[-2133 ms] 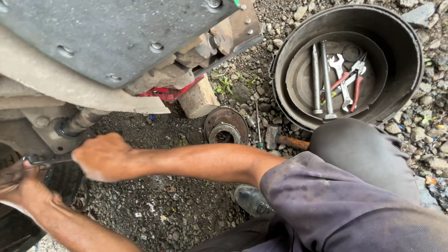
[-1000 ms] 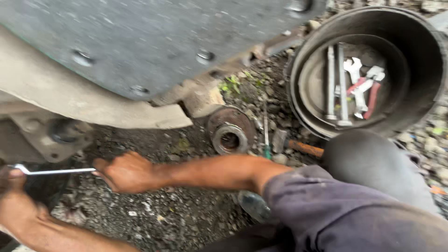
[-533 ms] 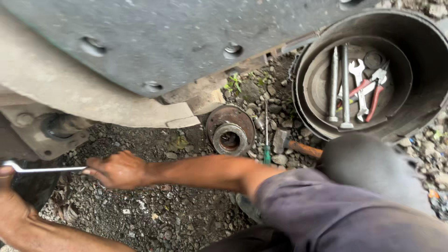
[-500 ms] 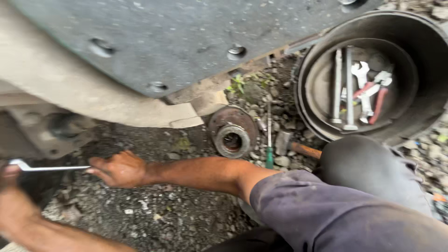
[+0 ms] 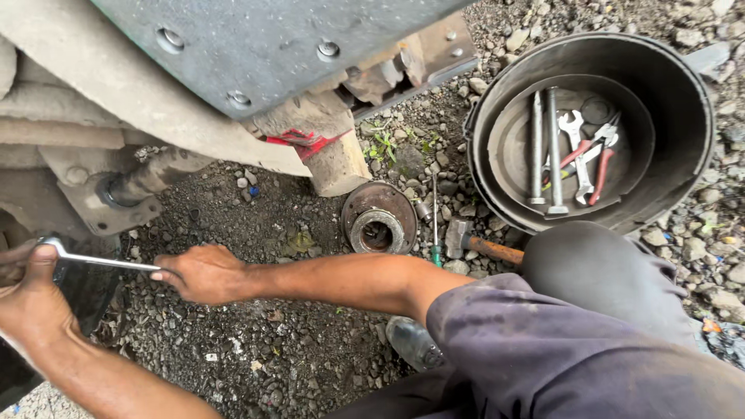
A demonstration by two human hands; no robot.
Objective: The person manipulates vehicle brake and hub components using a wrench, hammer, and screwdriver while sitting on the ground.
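Holding a thin bent metal rod (image 5: 97, 260) level between both hands, low under a vehicle's underside.

The left hand (image 5: 31, 291) has its grip closed around the rod's hooked end at the far left, thumb pressed on the bend, likely to steady it; the right hand (image 5: 198, 273) pinches the other end in a narrow fingertip grip, arm stretched across the gravel ground (image 5: 256, 349). The rod sits just below a grimy bracket (image 5: 101, 202) and beneath the bolted steel plate (image 5: 256, 46), so headroom above is tight, while the gravel below and toward the person lies open. A rusty hub ring (image 5: 378, 217), a green-handled screwdriver (image 5: 434, 225) and a hammer (image 5: 481, 244) lie near the elbow; a round black drum (image 5: 683, 101) holding bolts, spanners and pliers stands well apart to the right.
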